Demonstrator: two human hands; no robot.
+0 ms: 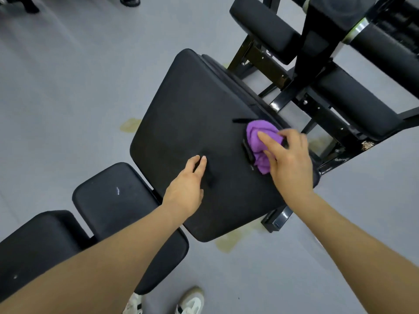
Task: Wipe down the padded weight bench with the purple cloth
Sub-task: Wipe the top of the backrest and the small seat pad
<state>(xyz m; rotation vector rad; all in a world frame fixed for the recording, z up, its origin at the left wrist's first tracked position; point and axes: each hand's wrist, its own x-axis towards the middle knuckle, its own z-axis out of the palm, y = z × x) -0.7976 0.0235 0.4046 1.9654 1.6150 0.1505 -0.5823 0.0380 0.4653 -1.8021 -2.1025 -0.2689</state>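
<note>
My right hand point(289, 158) grips the bunched purple cloth point(260, 143), fingers curled over it and pressing it down onto the large black pad point(192, 114) of the weight bench, close to that pad's right edge and about halfway along it. My left hand point(189, 180) lies relaxed on the same pad, nearer its lower left edge, fingers fairly straight and touching the vinyl, holding nothing; it seems to be steadying me or the pad. Going from big to small: the broad pad fills the middle of the view, a narrower seat pad point(118, 200) sits off its lower left corner, and the black steel frame point(285, 94) runs off behind its right edge. The cloth is a small crumpled ball, partly hidden under my fingers. I judge the wiping to be under way, with most of the pad's surface toward its far and left edges left to cover. The next move calls for sweeping the cloth across the pad in firm, overlapping strokes.
</note>
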